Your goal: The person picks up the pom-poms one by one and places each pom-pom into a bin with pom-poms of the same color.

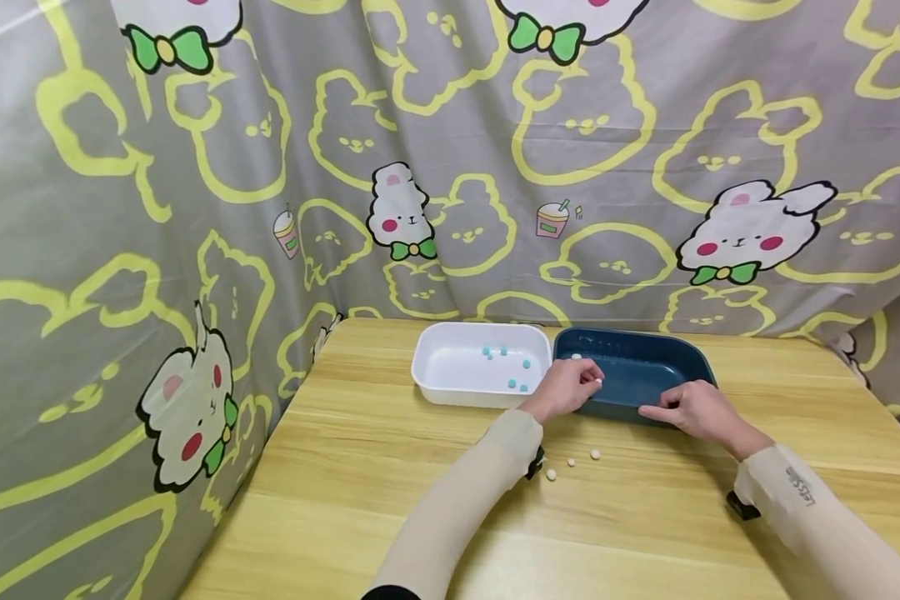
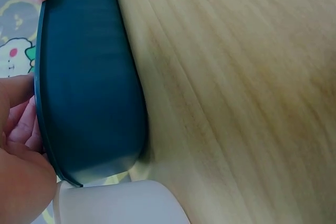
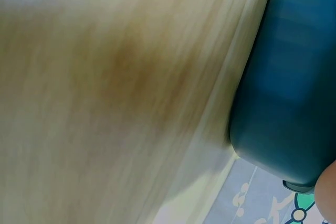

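Observation:
In the head view, my left hand (image 1: 567, 388) is over the left part of a dark blue plastic bin (image 1: 630, 411). Its thumb and fingertips pinch a small white ball (image 1: 598, 381). In the left wrist view, this hand reaches over the bin's rim (image 2: 40, 61), which hides the fingertips. My right hand (image 1: 701, 410) grips the bin's near rim toward its right end. Another white ball (image 1: 576, 357) shows inside the bin, at its left end. Several small white balls (image 1: 595, 454) lie on the table in front of the bin.
A white plastic bin (image 1: 438, 395) stands directly left of the blue one, with several small turquoise pieces (image 1: 527, 364) inside. Both stand on a wood-grain table (image 1: 360, 500). Behind the table and along its left side hangs a grey patterned curtain (image 1: 472, 150).

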A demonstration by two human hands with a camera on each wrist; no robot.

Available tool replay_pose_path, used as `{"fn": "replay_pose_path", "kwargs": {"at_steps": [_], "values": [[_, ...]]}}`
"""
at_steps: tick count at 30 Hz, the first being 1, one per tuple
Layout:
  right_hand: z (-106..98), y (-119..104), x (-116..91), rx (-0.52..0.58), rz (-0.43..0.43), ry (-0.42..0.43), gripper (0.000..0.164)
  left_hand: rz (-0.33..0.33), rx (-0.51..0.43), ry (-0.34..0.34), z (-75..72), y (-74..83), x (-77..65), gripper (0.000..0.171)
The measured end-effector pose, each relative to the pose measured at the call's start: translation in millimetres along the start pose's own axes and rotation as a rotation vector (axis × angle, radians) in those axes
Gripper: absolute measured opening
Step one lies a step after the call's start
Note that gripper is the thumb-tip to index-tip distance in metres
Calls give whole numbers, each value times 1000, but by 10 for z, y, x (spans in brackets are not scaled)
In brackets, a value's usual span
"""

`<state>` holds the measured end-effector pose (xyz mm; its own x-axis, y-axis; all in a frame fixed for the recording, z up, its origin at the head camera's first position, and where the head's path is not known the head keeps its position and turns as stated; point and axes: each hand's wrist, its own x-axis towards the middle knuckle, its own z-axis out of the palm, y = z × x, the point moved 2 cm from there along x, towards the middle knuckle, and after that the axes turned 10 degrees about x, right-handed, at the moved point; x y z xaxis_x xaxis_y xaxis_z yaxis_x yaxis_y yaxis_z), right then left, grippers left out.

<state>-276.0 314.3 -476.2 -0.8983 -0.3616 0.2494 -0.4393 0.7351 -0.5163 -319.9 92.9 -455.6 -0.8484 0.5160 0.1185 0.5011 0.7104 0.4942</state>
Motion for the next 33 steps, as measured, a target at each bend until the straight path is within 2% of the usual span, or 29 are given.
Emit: {"fn": "replay_pose_path", "kwargs": {"at_steps": [6, 17, 27, 33], "values": [[-2, 11, -4, 1, 24, -12, 46, -4, -4, -7, -8, -9, 44, 12], [1, 13, -2, 1, 6, -3, 46, -43, -23, -14, -20, -18, 107, 11], [1, 4, -28, 9, -10, 17, 48, -72, 112, -1, -8, 72, 123, 7], [-11, -6, -6, 4, 11, 7, 49, -81, 125, -3, 6, 56, 142, 7]]}}
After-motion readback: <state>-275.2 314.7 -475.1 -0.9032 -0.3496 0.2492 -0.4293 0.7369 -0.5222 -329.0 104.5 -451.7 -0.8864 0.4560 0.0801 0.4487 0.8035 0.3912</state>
